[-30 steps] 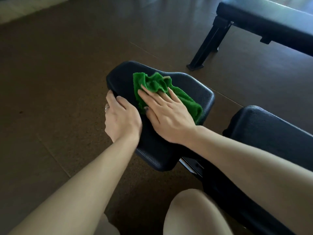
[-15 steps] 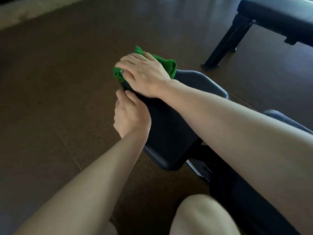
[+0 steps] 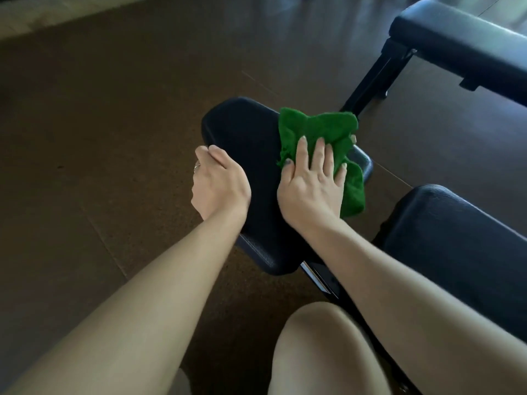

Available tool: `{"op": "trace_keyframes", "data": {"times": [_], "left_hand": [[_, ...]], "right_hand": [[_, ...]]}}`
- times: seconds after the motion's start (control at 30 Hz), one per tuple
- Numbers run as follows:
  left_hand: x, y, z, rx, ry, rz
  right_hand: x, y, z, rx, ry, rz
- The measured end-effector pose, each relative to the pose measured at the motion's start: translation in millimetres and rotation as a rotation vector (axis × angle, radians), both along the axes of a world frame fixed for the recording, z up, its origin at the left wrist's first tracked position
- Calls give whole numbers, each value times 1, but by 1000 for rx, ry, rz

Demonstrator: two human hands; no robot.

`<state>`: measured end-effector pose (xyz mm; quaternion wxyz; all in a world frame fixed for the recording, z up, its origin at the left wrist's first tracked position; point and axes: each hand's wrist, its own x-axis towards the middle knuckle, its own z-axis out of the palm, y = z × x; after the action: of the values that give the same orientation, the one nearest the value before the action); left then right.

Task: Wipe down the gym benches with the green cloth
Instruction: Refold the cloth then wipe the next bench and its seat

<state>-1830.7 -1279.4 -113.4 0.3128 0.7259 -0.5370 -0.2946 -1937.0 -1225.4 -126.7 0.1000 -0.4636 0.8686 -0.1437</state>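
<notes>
We see our bare forearms, sleeveless to the frame edge, a thin ring (image 3: 196,166) on our left hand (image 3: 219,185), and dark-painted nails on our right hand (image 3: 309,186).

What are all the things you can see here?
green cloth: one, green, crumpled on the right part of the seat pad.
seat pad: one, black, centre, under both hands.
back pad: one, black, right of the seat pad.
second bench: one, black, top right, on black legs.
floor: one, dark brown, all around.
ring: one, silvery, on a left finger.
left hand: one, grips the seat pad's left edge.
right hand: one, flat, pressing the cloth.
knee: one, bare, bottom centre.
</notes>
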Motion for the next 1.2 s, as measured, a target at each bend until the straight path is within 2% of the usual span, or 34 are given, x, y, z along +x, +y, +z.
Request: {"op": "trace_keyframes", "data": {"times": [0.1,0.17,0.27,0.37,0.47,0.6,0.8,0.97,1.03,1.13,1.2], "left_hand": [[1,6,6,19,127,16],[3,9,8,59,302,52],[14,6,3,214,595,138],[42,16,-8,395,778,70],[81,30,-25,380,743,85],[116,30,-28,376,676,134],[81,13,2,333,664,-44],[47,-12,29,362,598,-199],[37,-22,34,362,573,-213],[27,-30,20,335,558,-166],[20,-32,7,327,546,-110]], "right_hand": [[30,27,-2,18,53,109],[34,21,1,0,76,192],[34,-19,7,-54,113,285],[48,-73,18,-51,138,366],[59,-100,24,-40,175,434],[62,-72,23,-35,239,573],[70,26,12,-6,234,750],[46,74,3,30,320,891],[35,77,2,12,260,840],[16,60,0,-20,88,507],[-6,38,-1,4,47,302]]}}
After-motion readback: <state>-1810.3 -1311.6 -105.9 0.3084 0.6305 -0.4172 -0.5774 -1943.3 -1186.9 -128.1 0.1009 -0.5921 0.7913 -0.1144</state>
